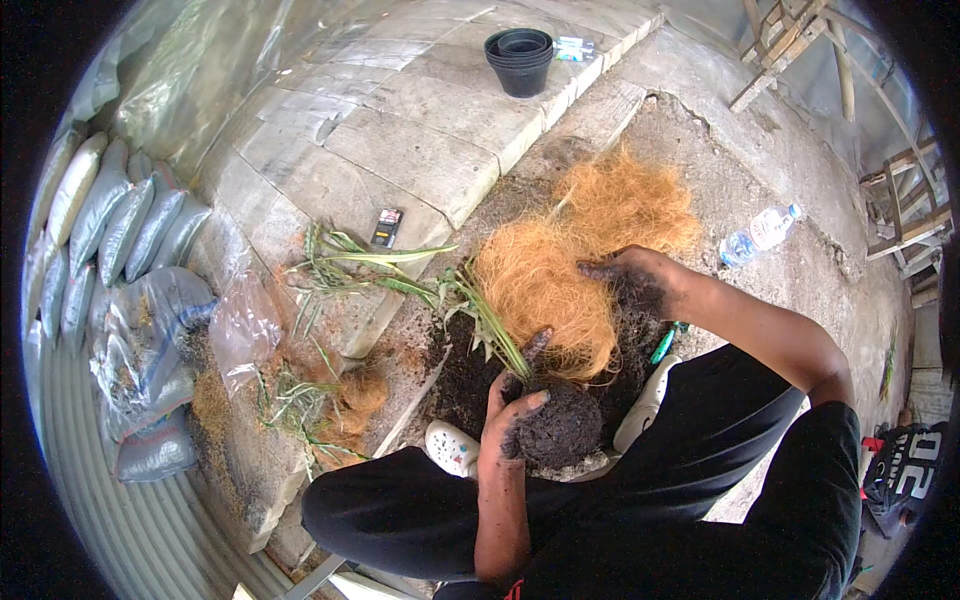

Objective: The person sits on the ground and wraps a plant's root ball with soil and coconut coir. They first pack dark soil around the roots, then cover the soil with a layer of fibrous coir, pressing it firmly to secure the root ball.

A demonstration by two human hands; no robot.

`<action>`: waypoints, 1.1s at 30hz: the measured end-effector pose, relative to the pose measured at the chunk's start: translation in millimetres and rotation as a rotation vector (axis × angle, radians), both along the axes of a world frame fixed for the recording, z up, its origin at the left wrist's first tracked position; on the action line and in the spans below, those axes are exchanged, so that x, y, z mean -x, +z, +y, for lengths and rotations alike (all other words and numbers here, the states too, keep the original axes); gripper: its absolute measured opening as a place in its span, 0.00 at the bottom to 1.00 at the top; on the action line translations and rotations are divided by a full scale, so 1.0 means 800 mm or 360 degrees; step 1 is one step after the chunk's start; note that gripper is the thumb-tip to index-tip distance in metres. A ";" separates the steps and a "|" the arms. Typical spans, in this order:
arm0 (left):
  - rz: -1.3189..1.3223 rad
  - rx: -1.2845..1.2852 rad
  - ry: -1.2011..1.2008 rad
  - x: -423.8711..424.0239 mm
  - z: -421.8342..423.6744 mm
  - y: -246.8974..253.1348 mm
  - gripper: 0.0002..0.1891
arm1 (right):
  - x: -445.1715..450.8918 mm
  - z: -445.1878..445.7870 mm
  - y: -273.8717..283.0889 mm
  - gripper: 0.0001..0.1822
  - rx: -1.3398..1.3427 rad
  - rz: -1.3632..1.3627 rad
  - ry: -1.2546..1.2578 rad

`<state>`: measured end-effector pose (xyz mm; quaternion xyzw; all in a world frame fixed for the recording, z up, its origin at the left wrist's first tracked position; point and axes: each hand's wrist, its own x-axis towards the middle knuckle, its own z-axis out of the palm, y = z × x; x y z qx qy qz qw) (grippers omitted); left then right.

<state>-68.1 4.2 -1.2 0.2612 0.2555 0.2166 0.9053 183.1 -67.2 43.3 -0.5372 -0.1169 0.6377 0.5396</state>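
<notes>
My left hand (504, 424), dirty with dark soil, holds a round ball of soil (564, 426) at the base of a leafy plant (486, 319). The plant's green stems point away from me, past my fingers. My right hand (637, 279), also soil-covered, grips the right edge of a wad of tan coconut fibre (541, 281). This wad lies just beyond the soil ball, beside the stems. A second heap of coconut fibre (634, 199) rests behind it on the ground. Loose dark soil (457, 375) is spread beneath my hands, between my feet.
Nested black plant pots (519, 71) stand on the concrete ledge. A plastic water bottle (761, 235) lies at right, and a green-handled tool (663, 343) near my foot. At left are cut plants (352, 259), a small packet (386, 228), a clear bag (244, 326) and stacked filled sacks (124, 217).
</notes>
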 end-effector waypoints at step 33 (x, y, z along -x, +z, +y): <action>-0.0461 0.0235 0.0132 0.022 0.020 -0.016 0.43 | 0.023 -0.010 0.012 0.21 -0.1600 -0.3267 0.0675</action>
